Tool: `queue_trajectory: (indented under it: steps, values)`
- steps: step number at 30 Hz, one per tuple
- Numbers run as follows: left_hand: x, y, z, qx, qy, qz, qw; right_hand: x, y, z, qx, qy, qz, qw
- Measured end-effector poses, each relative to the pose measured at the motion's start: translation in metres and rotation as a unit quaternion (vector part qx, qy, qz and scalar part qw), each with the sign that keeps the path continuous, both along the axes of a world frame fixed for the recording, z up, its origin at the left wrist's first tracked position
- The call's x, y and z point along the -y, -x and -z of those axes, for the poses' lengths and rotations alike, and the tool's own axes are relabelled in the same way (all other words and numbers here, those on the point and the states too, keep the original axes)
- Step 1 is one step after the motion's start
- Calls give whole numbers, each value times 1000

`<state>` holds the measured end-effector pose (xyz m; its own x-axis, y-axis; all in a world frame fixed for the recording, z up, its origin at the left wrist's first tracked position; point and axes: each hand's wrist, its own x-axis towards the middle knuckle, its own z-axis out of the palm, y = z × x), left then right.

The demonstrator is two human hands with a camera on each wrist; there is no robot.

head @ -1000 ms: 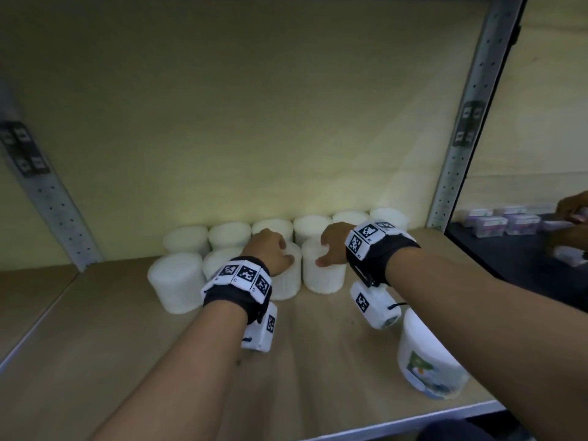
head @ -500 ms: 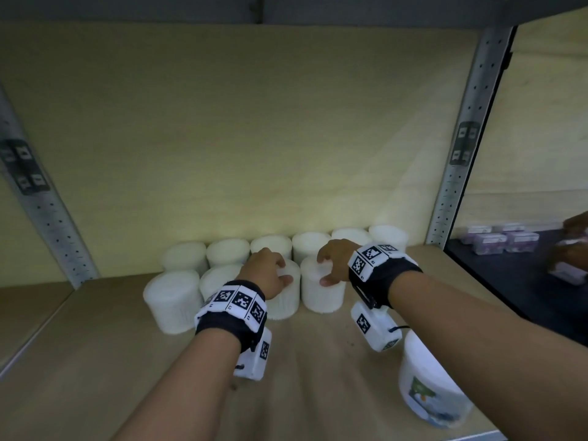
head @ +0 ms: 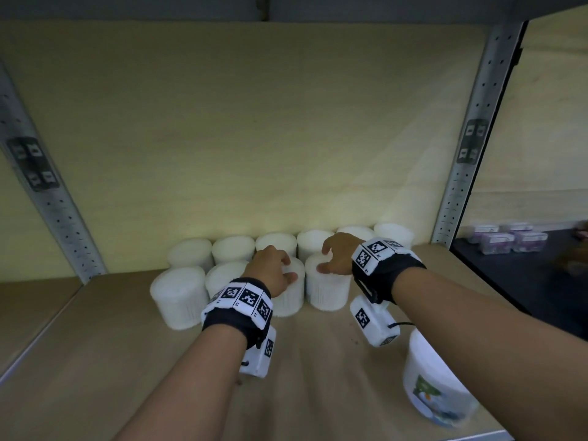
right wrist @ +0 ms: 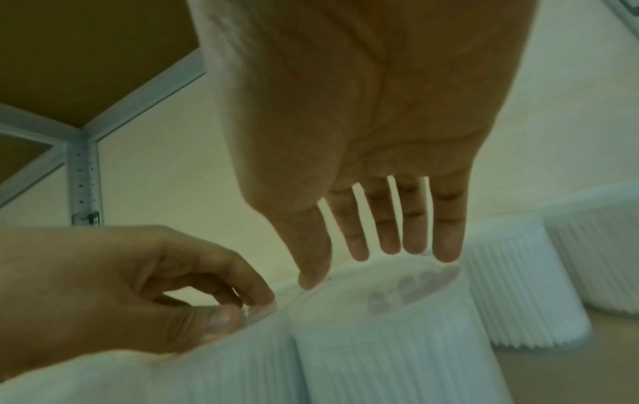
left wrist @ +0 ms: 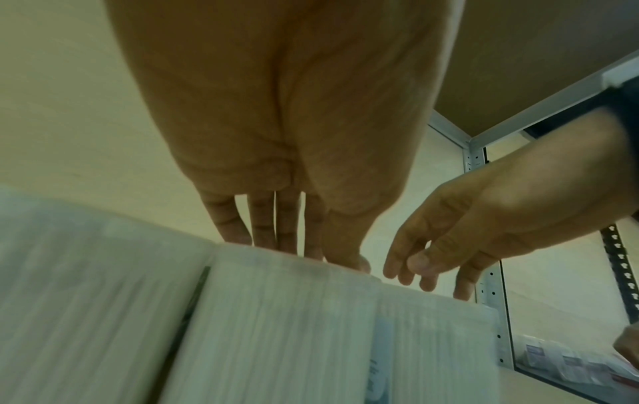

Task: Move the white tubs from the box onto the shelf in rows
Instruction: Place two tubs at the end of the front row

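The left hand (head: 272, 273) rests curled over the top of a white tub (head: 288, 297) in the front row, while the right hand (head: 339, 254) hangs slack-fingered just above the next tub (head: 326, 289), holding nothing. Both tubs stand upright on the wooden shelf (head: 95, 361), in front of a back row (head: 234, 248) against the wall.

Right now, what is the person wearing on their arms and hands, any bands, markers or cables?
Both hands are bare, no gloves or sleeves. The left hand and right hand each have a black wristband topped with white tiles printed with black square markers. A white camera box with its own marker hangs under each wrist; a thin black cable leaves the right one.
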<state>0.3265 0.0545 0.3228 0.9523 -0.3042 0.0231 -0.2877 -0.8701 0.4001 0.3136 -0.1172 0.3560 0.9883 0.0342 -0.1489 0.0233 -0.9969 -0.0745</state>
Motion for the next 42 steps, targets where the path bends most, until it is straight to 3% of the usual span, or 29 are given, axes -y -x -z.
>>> queue_trajectory:
  steps: [9, 18, 24, 29, 42]
  values:
    - [1, 0, 1, 5, 0, -2, 1000, -3, 2, 6, -6, 31, -3, 999]
    - [1, 0, 3, 8, 3, 0, 1000, 4, 5, -1, -48, -24, -33, 998]
    - [0, 0, 5, 10, 7, 2, 1000, 4, 7, -3, 21, -32, 2, 999]
    - [1, -1, 6, 14, 9, 3, 1000, -1, 10, 4, 8, 16, 11, 1000]
    - [1, -2, 8, 17, 6, 5, 1000, 1, 12, -1, -13, -11, -13, 1000]
